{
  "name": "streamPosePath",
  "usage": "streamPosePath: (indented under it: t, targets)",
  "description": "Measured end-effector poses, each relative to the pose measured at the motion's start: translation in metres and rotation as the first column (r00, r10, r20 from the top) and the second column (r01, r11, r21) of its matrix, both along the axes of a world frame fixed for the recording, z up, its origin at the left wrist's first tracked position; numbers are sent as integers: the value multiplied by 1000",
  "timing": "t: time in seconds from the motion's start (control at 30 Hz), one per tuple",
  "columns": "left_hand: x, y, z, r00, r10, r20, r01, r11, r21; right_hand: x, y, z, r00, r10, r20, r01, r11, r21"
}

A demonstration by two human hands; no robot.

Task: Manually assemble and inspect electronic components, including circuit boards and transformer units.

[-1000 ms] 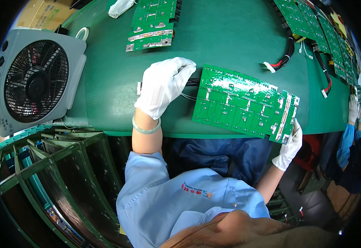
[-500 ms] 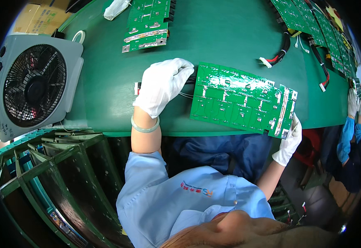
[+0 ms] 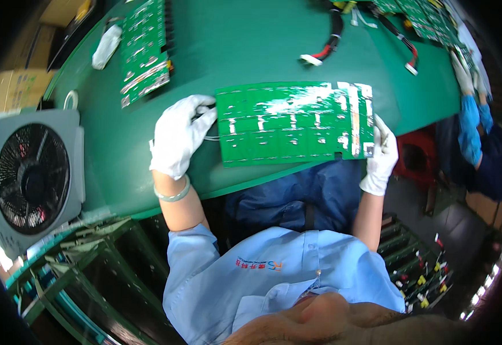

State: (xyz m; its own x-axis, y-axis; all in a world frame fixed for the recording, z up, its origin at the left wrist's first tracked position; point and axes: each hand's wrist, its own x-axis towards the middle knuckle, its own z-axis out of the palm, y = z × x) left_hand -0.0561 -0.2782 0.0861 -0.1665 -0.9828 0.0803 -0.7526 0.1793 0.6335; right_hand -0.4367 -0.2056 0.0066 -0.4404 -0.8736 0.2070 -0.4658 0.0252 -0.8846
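A green circuit board [image 3: 274,129] is held over the near part of the table, solder side up, with shiny solder pads and long tinned strips near its right end. My right hand [image 3: 383,152], in a white glove, grips its right edge, fingers partly behind the board. At the left edge my left hand [image 3: 182,135], also gloved in white, is closed with fingertips beside the board. Thin pale wires [image 3: 212,138] run from that hand to the board's underside; the rest of the cable is mostly hidden by the glove.
On the green table [image 3: 245,46], another circuit board [image 3: 143,52] lies far left beside a white bundle [image 3: 107,47]. A grey fan [image 3: 35,178] stands left. Cables with white connectors [image 3: 311,60] hang from boards at far right, where a co-worker's gloved hands [image 3: 463,75] work.
The whole view has swung, so the fan and far board sit elsewhere in the picture. The held board has turned to lie nearly level, both hands still at its ends.
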Motion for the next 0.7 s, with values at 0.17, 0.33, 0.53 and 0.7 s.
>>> streamPosePath:
  t: [0.17,0.33,0.53,0.7]
  targets:
    - [5,-2,-9,996,-82,30,83,996,-21,17,41,-9,964,-138,228,141,990,2]
    - [3,12,-22,989,-74,127,94,984,-154,49,78,5,943,243,228,-251,968,7]
    - [-3,15,-34,990,42,135,-13,977,-212,74,73,-6,997,69,17,-68,995,-75]
    - [-1,12,-32,996,74,58,-69,995,-77,64,57,-13,913,-70,-403,-40,966,-257]
